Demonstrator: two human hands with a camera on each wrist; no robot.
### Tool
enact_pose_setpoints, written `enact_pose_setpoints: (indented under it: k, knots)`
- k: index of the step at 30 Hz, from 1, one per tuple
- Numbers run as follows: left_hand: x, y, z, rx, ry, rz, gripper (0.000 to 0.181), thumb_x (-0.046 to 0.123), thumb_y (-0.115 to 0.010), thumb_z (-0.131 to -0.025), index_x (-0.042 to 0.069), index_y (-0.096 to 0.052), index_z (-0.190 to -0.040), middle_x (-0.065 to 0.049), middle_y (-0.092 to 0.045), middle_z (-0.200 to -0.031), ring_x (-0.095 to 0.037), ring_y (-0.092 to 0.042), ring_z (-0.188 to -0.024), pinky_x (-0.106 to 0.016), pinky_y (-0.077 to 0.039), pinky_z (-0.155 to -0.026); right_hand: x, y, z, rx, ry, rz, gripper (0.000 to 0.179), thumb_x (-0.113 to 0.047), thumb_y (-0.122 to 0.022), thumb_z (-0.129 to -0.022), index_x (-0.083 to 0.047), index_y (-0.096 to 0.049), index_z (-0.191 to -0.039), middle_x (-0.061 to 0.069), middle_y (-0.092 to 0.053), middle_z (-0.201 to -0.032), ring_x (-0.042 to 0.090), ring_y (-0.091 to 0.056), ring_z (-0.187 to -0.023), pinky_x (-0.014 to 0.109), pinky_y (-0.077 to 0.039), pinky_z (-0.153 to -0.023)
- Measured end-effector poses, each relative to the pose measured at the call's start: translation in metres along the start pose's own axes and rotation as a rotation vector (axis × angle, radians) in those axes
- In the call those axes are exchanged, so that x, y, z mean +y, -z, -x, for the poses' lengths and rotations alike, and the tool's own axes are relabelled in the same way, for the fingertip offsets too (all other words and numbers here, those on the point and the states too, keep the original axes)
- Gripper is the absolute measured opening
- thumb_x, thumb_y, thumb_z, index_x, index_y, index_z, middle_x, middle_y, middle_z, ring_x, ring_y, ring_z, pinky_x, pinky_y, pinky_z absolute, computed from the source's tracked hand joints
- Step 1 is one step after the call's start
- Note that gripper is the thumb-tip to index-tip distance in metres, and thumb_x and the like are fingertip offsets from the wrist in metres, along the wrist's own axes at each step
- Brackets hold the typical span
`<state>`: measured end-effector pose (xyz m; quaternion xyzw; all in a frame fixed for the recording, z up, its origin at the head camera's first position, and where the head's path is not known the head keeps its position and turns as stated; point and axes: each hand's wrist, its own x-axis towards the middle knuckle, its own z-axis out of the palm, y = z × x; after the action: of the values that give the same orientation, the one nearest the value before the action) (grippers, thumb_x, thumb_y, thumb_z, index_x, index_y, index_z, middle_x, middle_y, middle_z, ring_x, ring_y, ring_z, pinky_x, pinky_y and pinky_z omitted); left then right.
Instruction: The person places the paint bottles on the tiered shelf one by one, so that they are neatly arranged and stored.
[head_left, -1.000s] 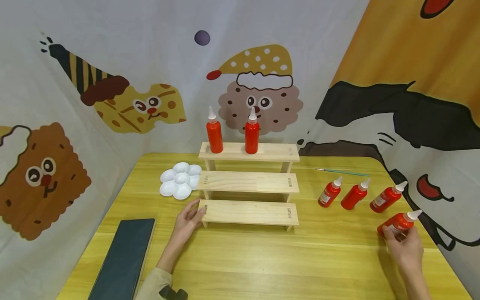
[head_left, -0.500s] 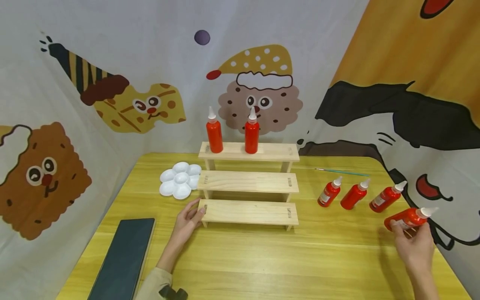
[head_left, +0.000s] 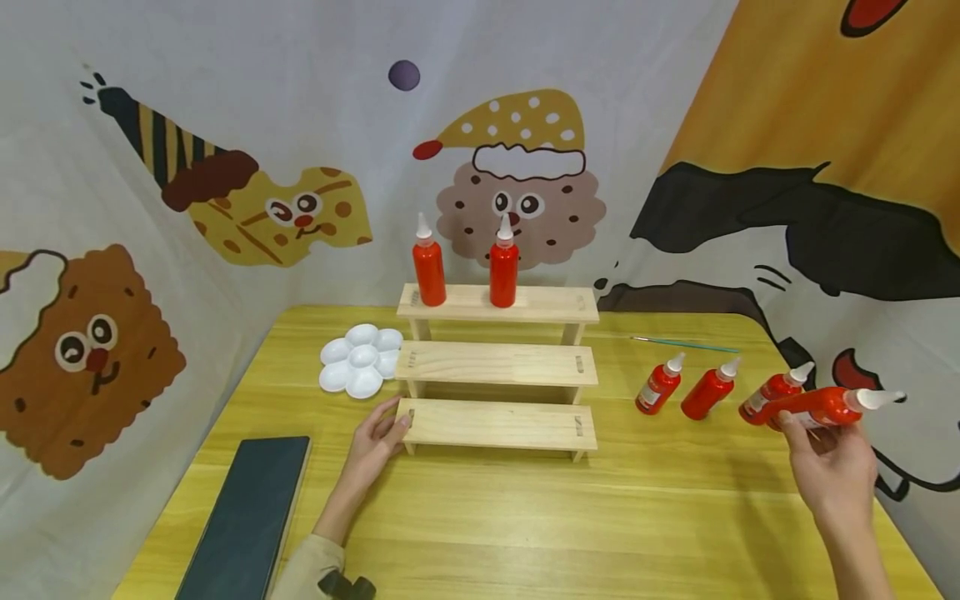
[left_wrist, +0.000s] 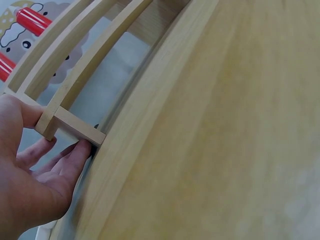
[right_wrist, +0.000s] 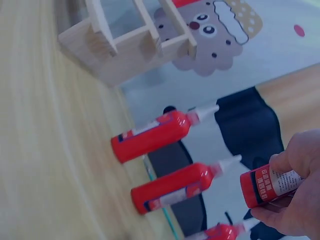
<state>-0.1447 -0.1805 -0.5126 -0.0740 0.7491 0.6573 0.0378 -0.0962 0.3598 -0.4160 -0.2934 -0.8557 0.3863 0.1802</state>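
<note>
One dark rectangular slab lies left of a white flower-shaped palette; next, the left hand pinches the bottom tier's end on a pale wooden three-tier rack. Two red white-nozzled bottles stand on its top tier, three matching bottles on the yellow wooden table farther right. Rightmost, the right hand grips a tilted red plastic bottle (nozzle aimed rightward) above the table.

The label on the red bottle held near the right edge of the surface bears white characters and dark print, too small to read.
</note>
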Motion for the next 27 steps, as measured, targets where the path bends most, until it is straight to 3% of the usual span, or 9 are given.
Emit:
enact_pose_setpoints:
  k: [4, 9, 14, 16, 18, 21, 23, 27]
  knots:
    - [0.001, 0.000, 0.001, 0.004, -0.005, -0.005, 0.058, 0.029, -0.063, -0.102, 0.011, -0.044, -0.153, -0.031, -0.054, -0.143, -0.040, -0.060, -0.125, -0.045, -0.058, -0.096, -0.014, 0.000, 0.000, -0.034, 0.039, -0.025, 0.057, -0.030, -0.060, -0.102, -0.016, -0.039, -0.154, 0.020, -0.052, -0.149, -0.015, -0.048, -0.096, 0.011, -0.046, -0.102]
    - [0.001, 0.000, 0.001, 0.003, -0.008, -0.008, 0.057, 0.029, -0.063, -0.102, 0.010, -0.044, -0.152, -0.032, -0.053, -0.143, -0.040, -0.060, -0.126, -0.044, -0.058, -0.096, -0.032, -0.002, 0.000, -0.078, 0.129, -0.057, 0.055, -0.031, -0.059, -0.103, -0.013, -0.041, -0.151, 0.018, -0.056, -0.142, -0.016, -0.049, -0.093, 0.001, -0.046, -0.084]
    - [0.002, 0.000, 0.002, -0.001, -0.007, 0.001, 0.057, 0.029, -0.063, -0.102, 0.010, -0.044, -0.153, -0.031, -0.053, -0.144, -0.040, -0.059, -0.126, -0.044, -0.058, -0.097, -0.054, -0.012, 0.002, -0.114, 0.243, -0.130, 0.051, -0.026, -0.060, -0.103, -0.010, -0.042, -0.147, 0.015, -0.059, -0.132, -0.013, -0.053, -0.089, 0.005, -0.050, -0.066]
    - [0.001, 0.000, 0.003, -0.003, -0.008, 0.005, 0.057, 0.028, -0.062, -0.103, 0.010, -0.043, -0.153, -0.032, -0.054, -0.143, -0.039, -0.060, -0.126, -0.044, -0.058, -0.097, -0.064, -0.017, 0.003, -0.124, 0.276, -0.146, 0.051, -0.024, -0.060, -0.103, -0.008, -0.041, -0.147, 0.017, -0.059, -0.133, -0.010, -0.056, -0.093, 0.007, -0.053, -0.070]
    - [0.001, 0.000, 0.003, -0.003, -0.007, 0.006, 0.057, 0.028, -0.062, -0.103, 0.010, -0.043, -0.153, -0.032, -0.054, -0.143, -0.038, -0.061, -0.124, -0.044, -0.058, -0.097, -0.073, -0.020, 0.003, -0.140, 0.285, -0.139, 0.054, -0.026, -0.059, -0.103, -0.008, -0.040, -0.150, 0.020, -0.057, -0.139, -0.001, -0.062, -0.103, 0.012, -0.056, -0.082]
    - [0.000, 0.000, 0.003, -0.002, -0.009, 0.009, 0.058, 0.029, -0.062, -0.102, 0.009, -0.043, -0.153, -0.032, -0.054, -0.143, -0.038, -0.062, -0.123, -0.044, -0.058, -0.097, -0.085, -0.024, 0.003, -0.172, 0.287, -0.144, 0.057, -0.028, -0.059, -0.103, -0.008, -0.037, -0.152, 0.023, -0.053, -0.145, 0.015, -0.062, -0.120, 0.018, -0.050, -0.102]
    - [0.000, 0.000, 0.002, 0.000, -0.008, 0.009, 0.058, 0.029, -0.063, -0.102, 0.010, -0.043, -0.153, -0.031, -0.054, -0.143, -0.038, -0.061, -0.124, -0.044, -0.058, -0.097, -0.093, -0.027, 0.002, -0.189, 0.286, -0.148, 0.057, -0.031, -0.059, -0.103, -0.009, -0.037, -0.152, 0.022, -0.053, -0.147, 0.025, -0.060, -0.126, 0.027, -0.050, -0.106]
    - [-0.002, 0.000, 0.000, -0.001, -0.019, 0.002, 0.058, 0.029, -0.063, -0.102, 0.010, -0.043, -0.153, -0.032, -0.054, -0.143, -0.041, -0.060, -0.125, -0.046, -0.057, -0.097, -0.110, -0.036, 0.000, -0.205, 0.322, -0.171, 0.058, -0.033, -0.060, -0.103, -0.007, -0.040, -0.151, 0.021, -0.056, -0.146, 0.032, -0.060, -0.128, 0.033, -0.050, -0.107]
